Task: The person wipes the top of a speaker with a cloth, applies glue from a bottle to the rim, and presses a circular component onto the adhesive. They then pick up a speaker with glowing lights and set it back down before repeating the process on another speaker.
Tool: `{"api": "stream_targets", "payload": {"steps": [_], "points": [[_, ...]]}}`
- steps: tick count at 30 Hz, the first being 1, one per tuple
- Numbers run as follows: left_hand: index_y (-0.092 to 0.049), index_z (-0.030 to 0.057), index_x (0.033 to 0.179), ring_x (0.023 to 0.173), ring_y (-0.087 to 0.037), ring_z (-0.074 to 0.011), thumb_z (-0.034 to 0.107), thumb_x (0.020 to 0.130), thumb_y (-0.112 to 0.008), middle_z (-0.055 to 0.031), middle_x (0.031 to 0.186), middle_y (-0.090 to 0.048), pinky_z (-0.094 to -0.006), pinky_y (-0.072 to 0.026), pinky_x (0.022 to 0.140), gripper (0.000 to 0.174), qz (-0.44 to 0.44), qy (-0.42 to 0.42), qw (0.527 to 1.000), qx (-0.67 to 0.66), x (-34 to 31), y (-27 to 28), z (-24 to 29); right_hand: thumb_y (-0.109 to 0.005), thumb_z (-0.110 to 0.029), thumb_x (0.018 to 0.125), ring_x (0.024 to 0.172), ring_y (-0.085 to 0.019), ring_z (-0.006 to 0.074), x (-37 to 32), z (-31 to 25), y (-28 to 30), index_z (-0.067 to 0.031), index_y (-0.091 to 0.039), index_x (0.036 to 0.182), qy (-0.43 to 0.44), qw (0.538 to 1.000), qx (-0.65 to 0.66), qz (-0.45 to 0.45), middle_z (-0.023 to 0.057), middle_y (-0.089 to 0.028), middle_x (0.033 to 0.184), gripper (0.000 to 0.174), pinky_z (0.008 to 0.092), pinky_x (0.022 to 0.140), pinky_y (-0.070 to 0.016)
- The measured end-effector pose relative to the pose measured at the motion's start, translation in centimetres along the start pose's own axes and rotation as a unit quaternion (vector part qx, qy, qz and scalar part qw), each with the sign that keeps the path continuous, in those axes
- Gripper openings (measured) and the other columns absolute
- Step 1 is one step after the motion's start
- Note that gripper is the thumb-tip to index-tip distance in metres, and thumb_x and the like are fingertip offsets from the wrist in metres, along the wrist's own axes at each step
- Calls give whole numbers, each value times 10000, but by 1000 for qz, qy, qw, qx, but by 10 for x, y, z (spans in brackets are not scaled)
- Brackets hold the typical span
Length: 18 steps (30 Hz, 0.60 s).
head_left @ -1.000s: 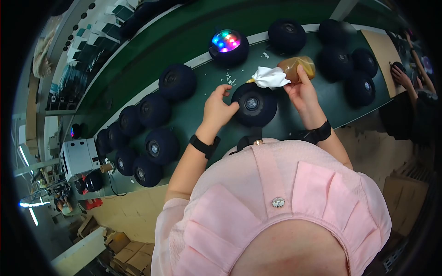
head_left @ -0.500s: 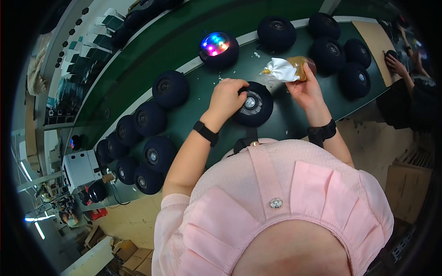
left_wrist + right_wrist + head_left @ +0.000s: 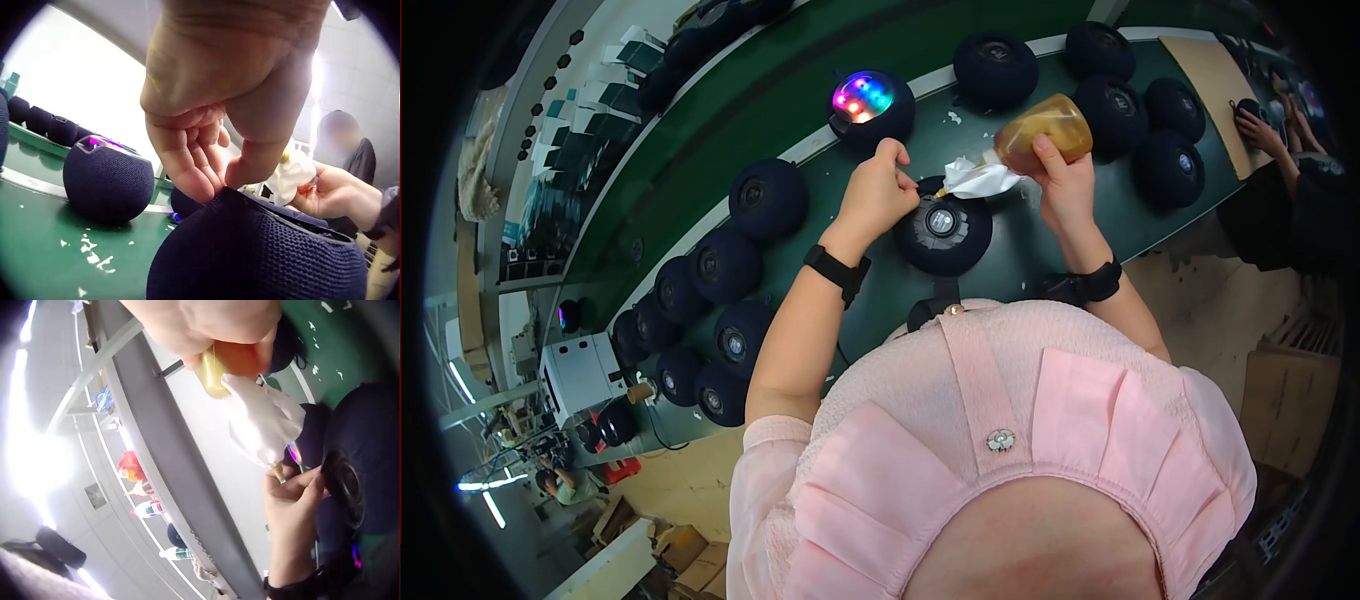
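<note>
A round speaker covered in dark navy fabric sits in front of the person, its round end facing up. At its far left edge the left hand pinches the fabric between thumb and fingers, which lift a small peak of it in the left wrist view. The right hand grips an amber squeeze bottle, tilted nozzle-down. White crumpled wrapping surrounds the bottle's neck, and the yellowish nozzle tip points at the fabric edge, close by the left fingers.
Several similar navy speakers stand to the left, more to the right. Behind, one speaker glows with coloured lights. White scraps lie on the green table. A white box-shaped machine stands far left; another person's hands work far right.
The left hand closed in on the speaker's edge and now pinches its fabric. The right hand first raised the bottle's nozzle away, then tipped it down to the speaker's far edge.
</note>
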<state>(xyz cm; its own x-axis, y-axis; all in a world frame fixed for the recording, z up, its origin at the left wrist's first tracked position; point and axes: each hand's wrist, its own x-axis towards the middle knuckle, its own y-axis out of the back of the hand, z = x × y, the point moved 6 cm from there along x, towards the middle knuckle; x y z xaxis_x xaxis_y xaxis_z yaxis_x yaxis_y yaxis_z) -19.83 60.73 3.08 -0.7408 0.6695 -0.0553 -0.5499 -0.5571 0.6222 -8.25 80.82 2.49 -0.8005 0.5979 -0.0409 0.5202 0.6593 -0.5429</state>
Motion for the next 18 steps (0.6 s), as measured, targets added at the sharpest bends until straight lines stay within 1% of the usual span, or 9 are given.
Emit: {"api": "stream_targets", "payload": {"steps": [2, 3, 4, 5, 7, 11, 13, 14, 18], "points": [[-419, 22, 901, 685, -662, -186, -19, 645, -610, -120, 696, -652, -268, -491, 599, 322, -5, 5, 1000, 5, 0, -1, -1, -686, -70, 794, 942, -596, 190, 3, 7, -2, -17, -470, 1148, 29, 999, -22, -6, 89, -572, 1088, 418, 338, 835, -496], [-419, 22, 901, 685, -662, -186, -19, 645, -610, -120, 696, -652, -268, -491, 599, 322, -5, 5, 1000, 4, 0, -1, -1, -703, -58, 776, 960, -588, 179, 5, 9, -4, -11, -458, 1161, 59, 997, -45, -13, 93, -569, 1099, 459, 319, 843, -488], [-420, 24, 901, 675, -658, -183, -18, 643, -612, -118, 694, -652, -267, -490, 596, 324, -6, 7, 1000, 4, 0, -1, -1, -728, -49, 748, 991, -574, 162, 6, 14, -2, 3, -420, 1200, 58, 997, -48, 2, 101, -564, 1118, 549, 293, 866, -472], [-420, 25, 901, 665, -655, -179, -17, 641, -615, -116, 693, -652, -265, -489, 593, 327, -6, 9, 1000, 4, -1, -1, -2, -728, -49, 748, 991, -574, 162, 5, 15, -5, 3, -420, 1200, 58, 997, -48, 1, 101, -564, 1118, 549, 293, 866, -472], [-421, 26, 900, 657, -652, -178, -15, 642, -615, -117, 691, -651, -265, -487, 590, 326, -1, 8, 1000, 6, -1, -1, -3, -737, -59, 743, 1017, -561, 162, 1, 5, -17, 12, -385, 1232, 148, 981, -124, -16, 101, -559, 1128, 606, 295, 880, -464], [-427, 29, 889, 633, -642, -176, -7, 645, -616, -102, 678, -646, -270, -482, 579, 310, 9, -1, 1000, 13, -2, -2, -2, -768, -95, 719, 1004, -571, 160, -5, -5, -32, 15, -391, 1226, 161, 976, -144, -35, 99, -571, 1114, 642, 293, 869, -471], [-431, 30, 884, 626, -637, -174, -3, 646, -616, -93, 672, -641, -271, -481, 579, 303, 14, -3, 1000, 25, -2, -2, -2, -798, -125, 685, 984, -586, 161, -14, -15, -43, 12, -396, 1216, 230, 925, -298, -56, 100, -586, 1099, 681, 293, 853, -481], [-434, 32, 879, 619, -632, -172, 1, 647, -616, -84, 666, -637, -271, -480, 579, 296, 19, -6, 999, 38, -2, -2, -1, -819, -144, 658, 963, -598, 163, -19, -15, -46, 7, -402, 1208, 242, 919, -303, -70, 101, -597, 1090, 706, 297, 835, -490], [-442, 35, 870, 616, -626, -168, 11, 639, -626, -71, 660, -628, -267, -477, 581, 296, 23, 1, 999, 42, -3, -1, 0, -820, -143, 656, 981, -592, 167, -29, -20, -54, 6, -396, 1213, 295, 890, -335, -98, 100, -597, 1088, 716, 301, 847, -483]]}}
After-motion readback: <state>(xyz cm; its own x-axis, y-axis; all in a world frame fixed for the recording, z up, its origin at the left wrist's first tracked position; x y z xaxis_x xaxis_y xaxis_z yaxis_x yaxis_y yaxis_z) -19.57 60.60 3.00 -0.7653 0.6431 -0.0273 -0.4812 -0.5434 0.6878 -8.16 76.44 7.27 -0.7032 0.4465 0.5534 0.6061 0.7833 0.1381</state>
